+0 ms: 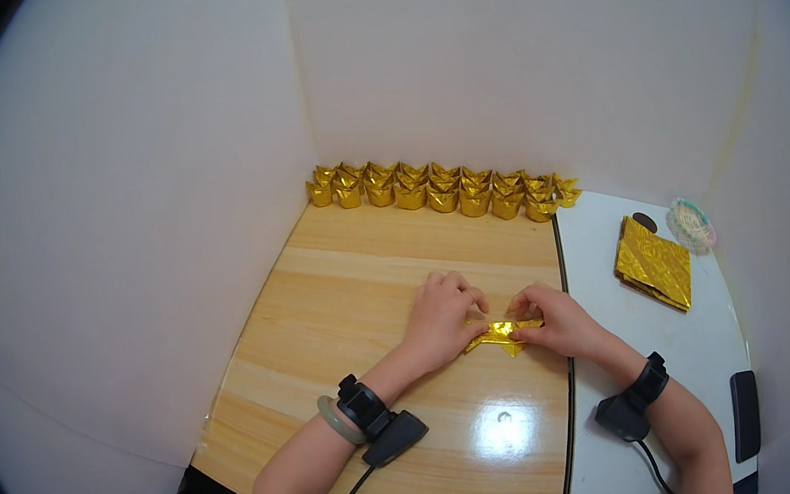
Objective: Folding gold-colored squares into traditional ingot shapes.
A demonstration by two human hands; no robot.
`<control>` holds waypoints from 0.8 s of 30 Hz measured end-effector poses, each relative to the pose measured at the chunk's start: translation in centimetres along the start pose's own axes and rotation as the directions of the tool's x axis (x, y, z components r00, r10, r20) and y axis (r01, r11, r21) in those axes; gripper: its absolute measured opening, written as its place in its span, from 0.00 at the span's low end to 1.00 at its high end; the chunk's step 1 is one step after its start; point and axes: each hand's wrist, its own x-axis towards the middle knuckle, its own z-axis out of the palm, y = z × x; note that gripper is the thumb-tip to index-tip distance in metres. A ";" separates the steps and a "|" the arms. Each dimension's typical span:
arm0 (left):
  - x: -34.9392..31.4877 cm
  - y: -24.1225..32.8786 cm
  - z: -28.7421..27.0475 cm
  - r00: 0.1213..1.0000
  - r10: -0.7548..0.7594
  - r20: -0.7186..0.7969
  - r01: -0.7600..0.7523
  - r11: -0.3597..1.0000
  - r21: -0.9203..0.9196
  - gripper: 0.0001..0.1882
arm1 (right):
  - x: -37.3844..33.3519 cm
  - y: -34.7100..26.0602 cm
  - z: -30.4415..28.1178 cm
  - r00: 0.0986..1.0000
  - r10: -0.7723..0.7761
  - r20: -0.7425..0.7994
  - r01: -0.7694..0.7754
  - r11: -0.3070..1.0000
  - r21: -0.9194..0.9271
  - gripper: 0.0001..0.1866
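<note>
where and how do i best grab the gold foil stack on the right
Probably by its near edge, pinched from above and below, with the right hand coming from the near side. The gold foil stack lies flat with its layers showing along that edge, while the dark disc and pastel round item sit by its far end.

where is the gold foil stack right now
In the head view, the gold foil stack lies at right on the white surface, beside a dark disc and a round pastel item.
</note>
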 end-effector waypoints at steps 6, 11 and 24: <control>-0.6 -0.5 0.6 0.949 0.025 0.315 0.125 0.886 -0.447 0.08 | 0.1 0.2 -1.3 0.987 0.041 0.153 -0.051 0.997 0.062 0.17; -0.5 -0.3 0.4 0.929 0.056 0.365 0.094 0.920 -0.381 0.12 | 0.1 1.0 -2.1 0.984 0.034 0.177 -0.040 0.999 0.027 0.18; -0.5 -0.6 0.8 0.933 -0.002 0.359 0.159 0.898 -0.410 0.17 | 0.2 -0.4 -1.6 0.997 0.039 0.071 -0.058 0.956 0.289 0.14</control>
